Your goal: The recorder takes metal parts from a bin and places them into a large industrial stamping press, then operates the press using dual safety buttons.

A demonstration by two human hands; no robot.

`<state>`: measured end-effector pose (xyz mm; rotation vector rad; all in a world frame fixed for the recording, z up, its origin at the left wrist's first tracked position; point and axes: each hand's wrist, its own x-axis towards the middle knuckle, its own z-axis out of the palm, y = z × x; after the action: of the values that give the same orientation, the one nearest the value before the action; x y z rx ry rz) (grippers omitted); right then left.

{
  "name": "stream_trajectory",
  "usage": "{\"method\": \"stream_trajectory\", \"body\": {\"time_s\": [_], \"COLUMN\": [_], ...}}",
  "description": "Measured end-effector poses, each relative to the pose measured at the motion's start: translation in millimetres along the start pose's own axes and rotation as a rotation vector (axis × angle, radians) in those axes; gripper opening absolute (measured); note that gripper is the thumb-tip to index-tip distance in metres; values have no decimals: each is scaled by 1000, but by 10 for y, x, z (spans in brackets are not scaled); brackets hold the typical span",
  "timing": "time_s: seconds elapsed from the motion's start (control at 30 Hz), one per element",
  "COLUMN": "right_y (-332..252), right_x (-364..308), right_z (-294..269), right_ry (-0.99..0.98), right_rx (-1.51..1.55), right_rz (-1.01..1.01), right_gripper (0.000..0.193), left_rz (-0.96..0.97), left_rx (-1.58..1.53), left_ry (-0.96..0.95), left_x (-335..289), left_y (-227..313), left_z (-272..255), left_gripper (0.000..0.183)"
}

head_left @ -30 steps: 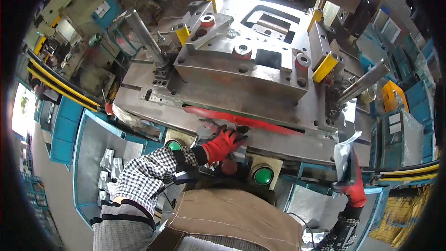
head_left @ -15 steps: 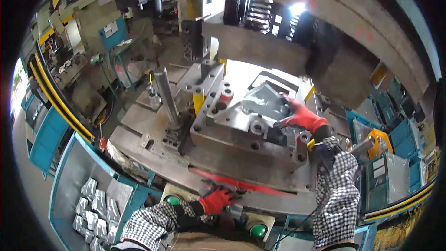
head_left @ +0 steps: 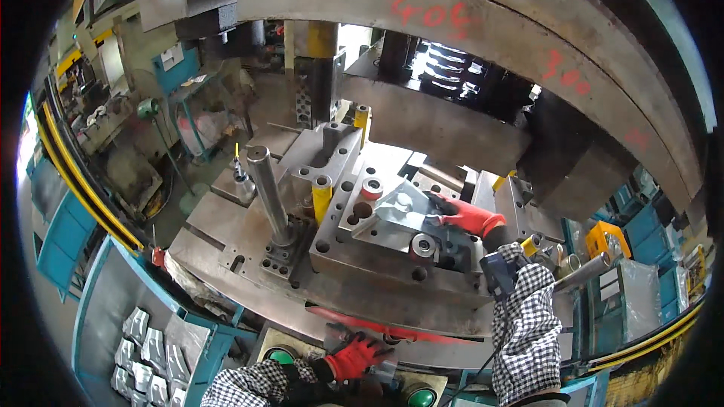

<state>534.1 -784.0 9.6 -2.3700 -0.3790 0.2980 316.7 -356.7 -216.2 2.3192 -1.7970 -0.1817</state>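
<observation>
My right hand (head_left: 471, 215), in a red glove with dark fingertips, grips the right edge of a shiny sheet-metal part (head_left: 398, 209). That part lies tilted over the steel die block (head_left: 362, 260), between two round posts with red rings. Its underside is hidden, so I cannot tell how it rests on the die. My left hand (head_left: 353, 356), gloved in red and black, is low at the press bed's front edge, its fingers apart. It is near a red strip (head_left: 392, 328) and between two green push buttons (head_left: 419, 396).
A thick guide post (head_left: 269, 196) rises left of the die. Overhead spans the heavy press ram (head_left: 452, 11). A blue bin (head_left: 98, 309) at lower left holds several formed metal parts (head_left: 151, 354). On the right are a yellow crate (head_left: 607, 240) and blue racks.
My right hand and the sheet-metal part have shifted left across the die. The view has tilted, so the scene sits lower. My left hand stays near the bed's front edge.
</observation>
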Motion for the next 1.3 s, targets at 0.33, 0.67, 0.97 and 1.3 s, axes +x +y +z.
{"method": "stream_trajectory", "body": {"time_s": [0.33, 0.67, 0.97, 1.3], "right_y": [-232, -1033, 801, 775], "right_x": [10, -2887, -4718, -4289], "right_z": [308, 1425, 4610, 5286], "right_ry": [335, 51, 306, 505], "right_rx": [-171, 421, 278, -18], "right_rz": [-7, -228, 525, 781], "right_gripper": [74, 50, 119, 128], "left_rz": [24, -352, -1310, -1188], "left_rx": [-8, -269, -1173, -1188], "left_ry": [-31, 504, 670, 895], "left_x": [86, -1176, -2491, -2449], "left_y": [103, 128, -138, -250], "left_z": [-30, -956, 607, 1041], "left_gripper": [107, 92, 100, 93]}}
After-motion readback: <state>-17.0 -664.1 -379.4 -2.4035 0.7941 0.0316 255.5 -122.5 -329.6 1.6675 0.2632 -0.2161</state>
